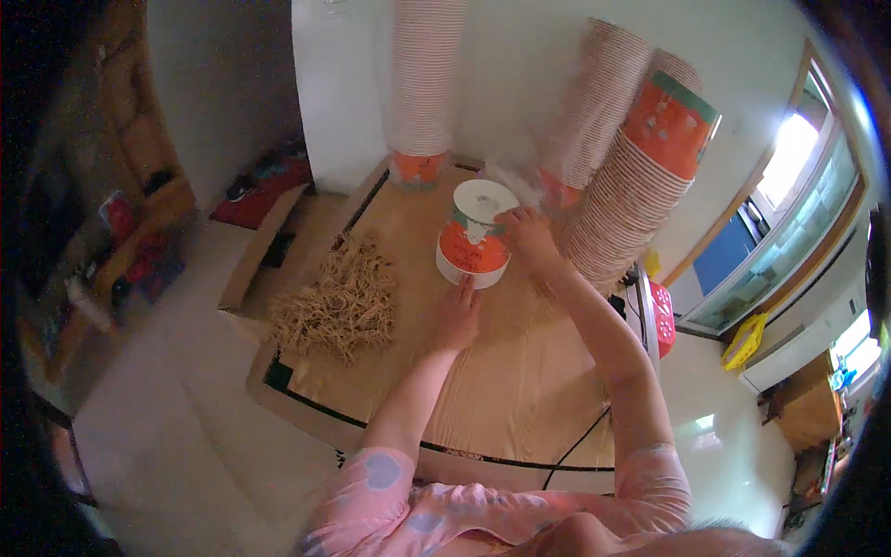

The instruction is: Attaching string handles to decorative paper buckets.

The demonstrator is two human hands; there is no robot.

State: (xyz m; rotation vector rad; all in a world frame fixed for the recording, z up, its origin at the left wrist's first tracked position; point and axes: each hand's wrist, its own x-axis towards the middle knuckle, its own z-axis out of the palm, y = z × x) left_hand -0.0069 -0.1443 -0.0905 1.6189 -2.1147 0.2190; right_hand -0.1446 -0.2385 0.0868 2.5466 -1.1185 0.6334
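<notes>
A short stack of upside-down paper tubs [473,246], orange with a green band and several white rims, stands mid-table. Its round white base [484,202] faces up. My right hand [532,239] is at the upper right side of the top tub, fingers bent against its edge. From the front, my left hand [458,316] reaches up with fingers stretched, and its fingertips touch the lower rims. Left of the stack lies a loose heap of tan shredded paper [343,302].
A tall stack of tubs [429,84] stands against the wall. Leaning stacks [626,200] rise at the right, beside crumpled clear plastic [516,183]. An open cardboard flap [264,251] borders the wood-patterned tabletop [520,390]. A dark cable [577,446] crosses the front edge. A red basket [661,320] sits beyond the right edge.
</notes>
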